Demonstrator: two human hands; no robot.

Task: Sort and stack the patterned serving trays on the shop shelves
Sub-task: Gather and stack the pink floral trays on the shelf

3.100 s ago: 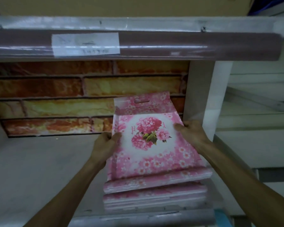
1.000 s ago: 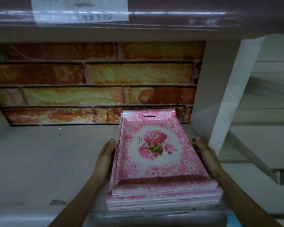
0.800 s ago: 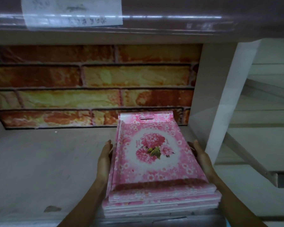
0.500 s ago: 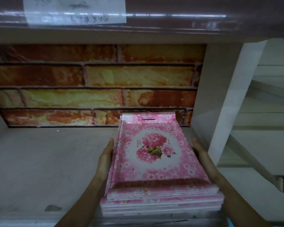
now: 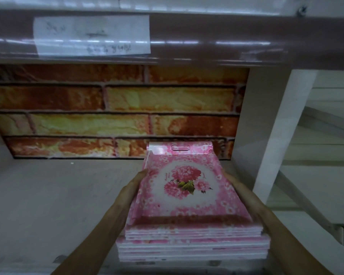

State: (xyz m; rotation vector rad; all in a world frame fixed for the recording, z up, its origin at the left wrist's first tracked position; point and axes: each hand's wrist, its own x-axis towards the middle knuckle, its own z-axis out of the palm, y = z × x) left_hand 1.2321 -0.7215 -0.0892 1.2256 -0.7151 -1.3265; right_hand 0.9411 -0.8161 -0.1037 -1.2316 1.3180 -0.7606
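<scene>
A stack of pink floral serving trays (image 5: 193, 247) lies on the grey shelf (image 5: 58, 195), at its right end. The top tray (image 5: 185, 185) shows a rose bouquet in a white oval. A tray's far rim with a handle slot (image 5: 180, 148) sticks up behind it. My left hand (image 5: 130, 193) presses flat against the left edge of the upper trays. My right hand (image 5: 240, 193) presses the right edge, partly hidden behind the rim. The upper trays sit slightly back from the lower ones.
A brick-pattern panel (image 5: 117, 108) forms the shelf's back wall. A white upright (image 5: 276, 126) stands close to the right of the stack. The brown front edge of the shelf above (image 5: 207, 36) carries a paper label (image 5: 91, 34). White shelves (image 5: 316, 175) continue to the right.
The top tray, held tilted up three seconds ago, now lies flat on the stack. Both hands have shifted from its rim to the stack's sides and stay there.
</scene>
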